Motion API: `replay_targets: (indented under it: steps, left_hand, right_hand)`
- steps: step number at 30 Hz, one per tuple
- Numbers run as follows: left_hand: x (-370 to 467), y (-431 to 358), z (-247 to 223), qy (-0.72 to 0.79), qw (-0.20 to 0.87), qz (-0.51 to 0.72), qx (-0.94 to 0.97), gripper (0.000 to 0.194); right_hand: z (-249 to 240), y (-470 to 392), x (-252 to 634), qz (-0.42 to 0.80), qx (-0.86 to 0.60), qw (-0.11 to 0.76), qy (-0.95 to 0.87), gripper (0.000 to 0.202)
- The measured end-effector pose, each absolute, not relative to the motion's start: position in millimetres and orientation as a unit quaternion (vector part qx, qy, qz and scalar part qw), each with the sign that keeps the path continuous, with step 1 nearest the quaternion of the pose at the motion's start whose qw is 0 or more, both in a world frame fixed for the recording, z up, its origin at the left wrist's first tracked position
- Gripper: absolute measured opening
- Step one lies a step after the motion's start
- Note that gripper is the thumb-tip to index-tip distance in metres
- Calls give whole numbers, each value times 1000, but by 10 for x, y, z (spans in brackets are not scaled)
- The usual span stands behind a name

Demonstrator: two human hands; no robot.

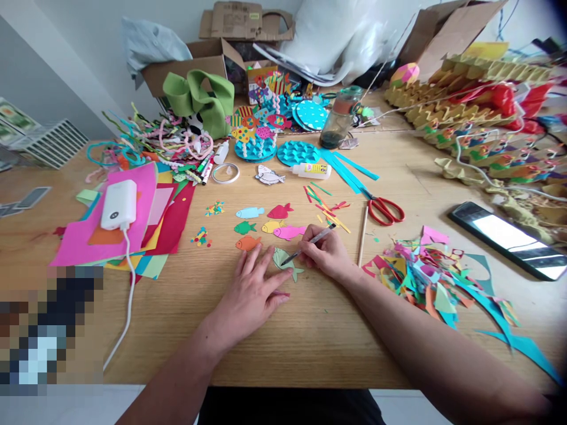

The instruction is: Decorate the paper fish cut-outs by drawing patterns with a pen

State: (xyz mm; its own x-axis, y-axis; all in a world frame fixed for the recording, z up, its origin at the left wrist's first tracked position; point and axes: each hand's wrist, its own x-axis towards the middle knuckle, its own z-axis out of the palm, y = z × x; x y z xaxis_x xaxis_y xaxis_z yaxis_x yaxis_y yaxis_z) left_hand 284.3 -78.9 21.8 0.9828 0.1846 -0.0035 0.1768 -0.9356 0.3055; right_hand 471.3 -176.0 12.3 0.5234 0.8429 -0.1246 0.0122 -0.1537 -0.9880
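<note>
My right hand grips a pen, its tip on a pale green paper fish that lies on the table. Stretched flat, my left hand presses beside that fish with fingertips at its left edge. A bit of dark pink paper shows partly from under the left hand. Just beyond the fingers lie cut paper fish: an orange fish, a green fish, a light blue fish, a red fish, a yellow fish and a pink fish.
Red-handled scissors, a wooden stick and paper scraps lie right, near a phone. A glue bottle lies behind the fish. Left, a white power bank rests on coloured paper, its cable trailing forward.
</note>
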Motion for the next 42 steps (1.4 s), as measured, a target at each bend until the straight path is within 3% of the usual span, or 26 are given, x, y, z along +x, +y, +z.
replay_targets:
  steps: [16, 23, 42]
  left_hand:
    - [2839, -793, 234, 99, 163, 1, 982, 41]
    - [2839, -791, 236, 104, 172, 1, 980, 40]
    - [2842, -787, 209, 97, 169, 11, 981, 39]
  right_hand:
    - [107, -1763, 4716, 358, -663, 574, -319, 16]
    - [6, -1765, 4741, 243, -697, 600, -308, 15]
    - [-14, -1738, 4764, 275, -695, 591, -303, 23]
